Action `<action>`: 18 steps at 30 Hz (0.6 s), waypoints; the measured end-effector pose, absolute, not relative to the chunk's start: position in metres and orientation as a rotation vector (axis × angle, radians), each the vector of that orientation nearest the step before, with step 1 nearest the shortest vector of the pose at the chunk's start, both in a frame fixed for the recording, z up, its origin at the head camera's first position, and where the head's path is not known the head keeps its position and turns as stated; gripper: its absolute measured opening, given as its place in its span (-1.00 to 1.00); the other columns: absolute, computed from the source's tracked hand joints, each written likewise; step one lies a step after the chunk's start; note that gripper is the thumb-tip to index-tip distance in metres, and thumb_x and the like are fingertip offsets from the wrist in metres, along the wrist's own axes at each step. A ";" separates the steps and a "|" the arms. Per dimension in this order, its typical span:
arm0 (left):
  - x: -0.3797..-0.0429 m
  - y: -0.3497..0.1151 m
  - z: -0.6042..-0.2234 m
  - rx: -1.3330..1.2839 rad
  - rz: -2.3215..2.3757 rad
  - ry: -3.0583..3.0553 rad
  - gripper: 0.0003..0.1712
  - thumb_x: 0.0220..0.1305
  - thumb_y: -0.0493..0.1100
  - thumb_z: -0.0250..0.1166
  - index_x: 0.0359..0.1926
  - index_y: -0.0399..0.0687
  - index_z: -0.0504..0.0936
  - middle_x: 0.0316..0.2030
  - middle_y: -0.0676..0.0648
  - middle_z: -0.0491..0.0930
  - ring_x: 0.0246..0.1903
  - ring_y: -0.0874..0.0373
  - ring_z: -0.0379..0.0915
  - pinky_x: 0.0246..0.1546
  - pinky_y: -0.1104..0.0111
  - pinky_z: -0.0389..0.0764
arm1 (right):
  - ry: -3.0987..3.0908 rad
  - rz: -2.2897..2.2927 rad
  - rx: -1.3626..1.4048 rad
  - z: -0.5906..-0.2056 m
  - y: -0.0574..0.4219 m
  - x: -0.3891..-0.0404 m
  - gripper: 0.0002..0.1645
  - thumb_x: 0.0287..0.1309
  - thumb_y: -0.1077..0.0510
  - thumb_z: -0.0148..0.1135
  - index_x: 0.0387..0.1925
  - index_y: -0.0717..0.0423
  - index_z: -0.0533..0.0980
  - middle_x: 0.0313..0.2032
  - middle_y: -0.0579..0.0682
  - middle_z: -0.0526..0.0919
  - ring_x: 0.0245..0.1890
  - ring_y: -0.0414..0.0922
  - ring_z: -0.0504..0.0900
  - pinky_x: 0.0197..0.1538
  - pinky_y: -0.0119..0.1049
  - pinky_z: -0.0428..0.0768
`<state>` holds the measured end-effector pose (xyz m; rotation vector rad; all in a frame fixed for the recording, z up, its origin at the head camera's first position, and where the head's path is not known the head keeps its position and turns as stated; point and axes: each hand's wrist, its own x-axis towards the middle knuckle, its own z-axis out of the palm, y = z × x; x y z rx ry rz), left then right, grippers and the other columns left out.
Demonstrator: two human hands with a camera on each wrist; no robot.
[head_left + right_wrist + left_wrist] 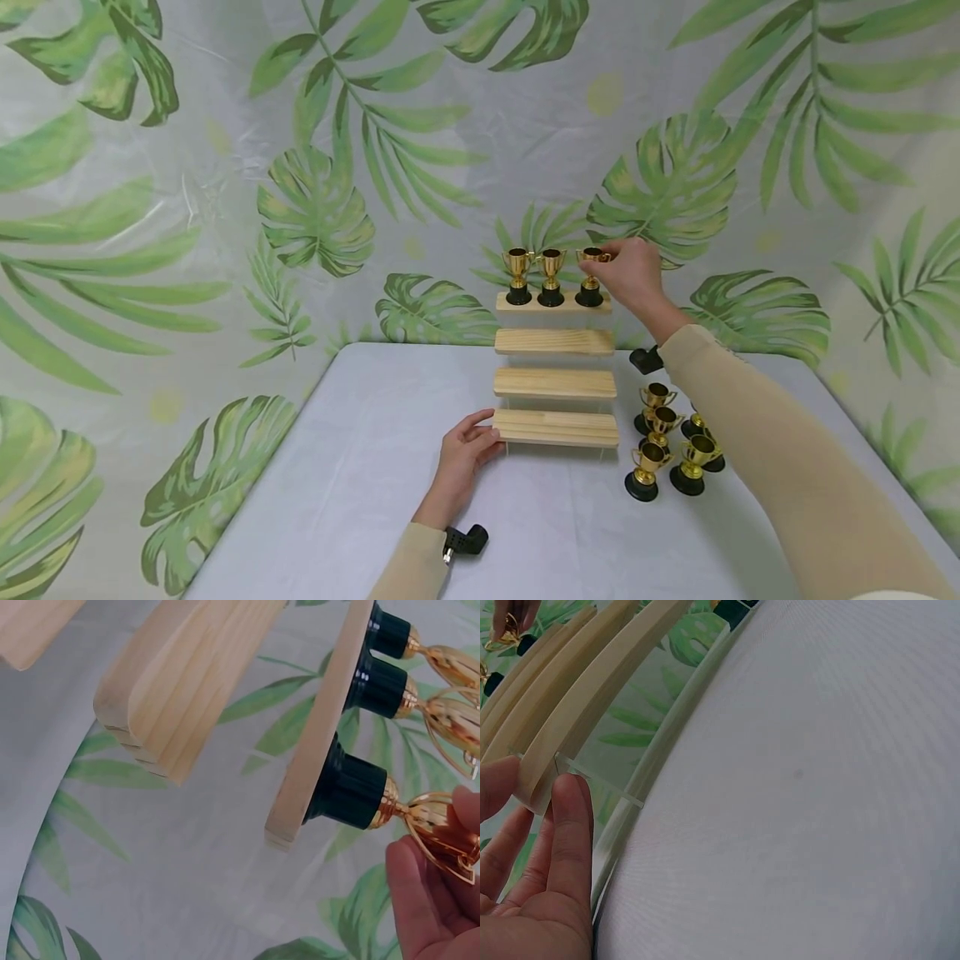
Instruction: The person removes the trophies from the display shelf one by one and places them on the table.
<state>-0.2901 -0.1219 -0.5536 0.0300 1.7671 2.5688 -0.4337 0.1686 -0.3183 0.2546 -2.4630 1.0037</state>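
Right grip (636, 271): thumb and fingers pinch the bowl of a gold trophy (590, 287), at the right end of the top board (570, 307).
Left grip (459, 460): your fingers hold the left end of the lowest board (555, 427).
Backdrop (315, 212): leaf-printed sheeting rises behind your work.
Table (397, 500): white-covered, it carries the stand (554, 382) and a loose cluster of awards.
Stand: four pale wooden boards climb away from you, their long axes running left to right.
Table trophies (697, 454): gathered just right of the stand, partly hidden by your right sleeve (757, 433).
Top-row pair (551, 283): two trophies stand upright, left of the pinched one.
Pinched trophy: immediately left of your right hand, the nearer one, its long axis upright.
Black base (352, 787): against the top board; whether it bears full weight, you cannot tell.
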 end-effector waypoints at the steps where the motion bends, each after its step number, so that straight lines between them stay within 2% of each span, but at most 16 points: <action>1: -0.290 -0.122 -0.553 0.031 2.569 1.767 -0.45 0.26 -0.36 0.39 0.27 -0.30 0.51 -0.17 -0.17 0.65 -0.19 0.07 0.66 -0.05 0.24 0.70 | -2.463 1.004 0.250 -0.319 0.169 -0.434 -0.33 0.20 -0.14 0.42 0.14 0.28 0.61 -0.11 0.23 0.71 -0.21 0.09 0.65 -0.18 0.06 0.67; 9: -0.290 -0.122 -0.554 0.036 2.562 1.768 -0.43 0.26 -0.35 0.40 0.28 -0.31 0.50 -0.18 -0.16 0.65 -0.19 0.08 0.66 -0.04 0.23 0.70 | -2.443 1.003 0.254 -0.321 0.170 -0.435 -0.34 0.19 -0.14 0.43 0.11 0.28 0.62 -0.13 0.24 0.72 -0.25 0.08 0.66 -0.20 0.05 0.68; 18: -0.290 -0.121 -0.555 0.026 2.569 1.774 -0.45 0.25 -0.35 0.40 0.26 -0.28 0.52 -0.20 -0.15 0.65 -0.20 0.07 0.66 -0.07 0.27 0.71 | -2.446 1.058 0.261 -0.308 0.174 -0.426 -0.29 0.19 -0.18 0.42 0.15 0.28 0.60 -0.04 0.25 0.70 -0.14 0.08 0.66 -0.14 0.06 0.68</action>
